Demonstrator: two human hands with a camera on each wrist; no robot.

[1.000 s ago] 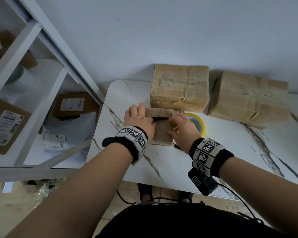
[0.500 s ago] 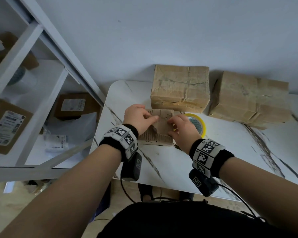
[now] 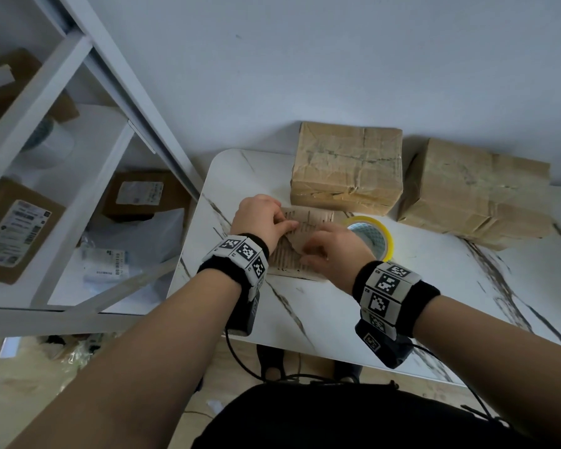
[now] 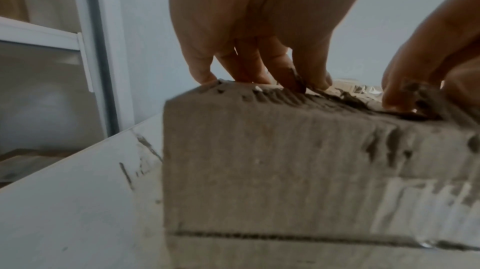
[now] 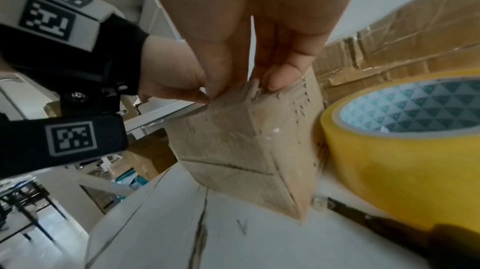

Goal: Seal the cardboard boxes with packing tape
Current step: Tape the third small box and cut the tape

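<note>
A small worn cardboard box (image 3: 300, 244) stands on the white marble table (image 3: 337, 312) between my hands. My left hand (image 3: 262, 222) is curled over its top left, fingertips (image 4: 259, 72) on the far top edge and thumb reaching across the top. At the near right corner, the thumb and forefinger of my right hand (image 3: 334, 251) pinch a raised bit of flap (image 5: 246, 92). In the right wrist view the box (image 5: 246, 142) shows old clear tape on its side. A yellow tape roll (image 3: 374, 238) lies flat just right of the box.
Two larger taped cardboard boxes (image 3: 347, 170) (image 3: 473, 196) sit against the wall behind. A dark slim tool (image 5: 376, 224) lies on the table by the tape roll (image 5: 402, 146). A white shelf unit (image 3: 62, 157) with parcels stands to the left.
My left hand has gone from lying flat over the box's left side to curling on its top, with the wrist turned. The right hand has stayed at the near right corner.
</note>
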